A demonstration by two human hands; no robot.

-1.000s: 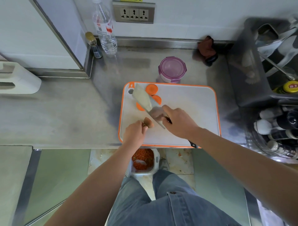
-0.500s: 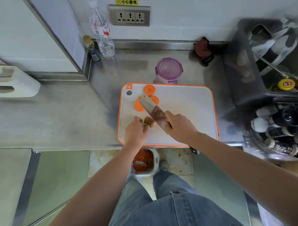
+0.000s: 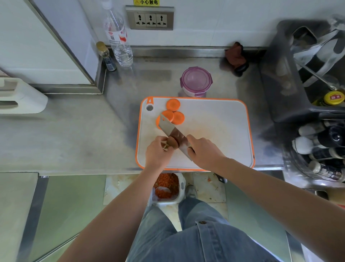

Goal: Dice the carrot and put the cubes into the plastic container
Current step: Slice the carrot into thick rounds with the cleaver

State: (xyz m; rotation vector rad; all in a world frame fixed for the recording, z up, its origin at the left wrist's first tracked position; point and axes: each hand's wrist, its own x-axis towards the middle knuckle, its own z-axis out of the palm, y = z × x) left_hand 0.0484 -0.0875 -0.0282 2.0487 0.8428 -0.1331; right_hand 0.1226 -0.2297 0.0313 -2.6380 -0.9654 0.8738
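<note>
Pinching a brownish carrot stub [image 3: 171, 143] at the near left of the board [image 3: 214, 121] in the left hand [image 3: 156, 155], gripping a knife [image 3: 172, 131] against it in the right hand [image 3: 204, 151], with flat orange slices [image 3: 173, 104] by the blade tip.

Orange carrot slices [image 3: 173, 104], orange-rimmed white cutting board [image 3: 214, 129], purple-lidded container [image 3: 196, 80].

A yellow sign [image 3: 146, 2] above the wall socket [image 3: 150, 18] reads 小心触电; the label on the water bottle [image 3: 117, 35] is unreadable.

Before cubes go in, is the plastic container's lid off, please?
No, the purple lid sits on the plastic container behind the cutting board.
</note>
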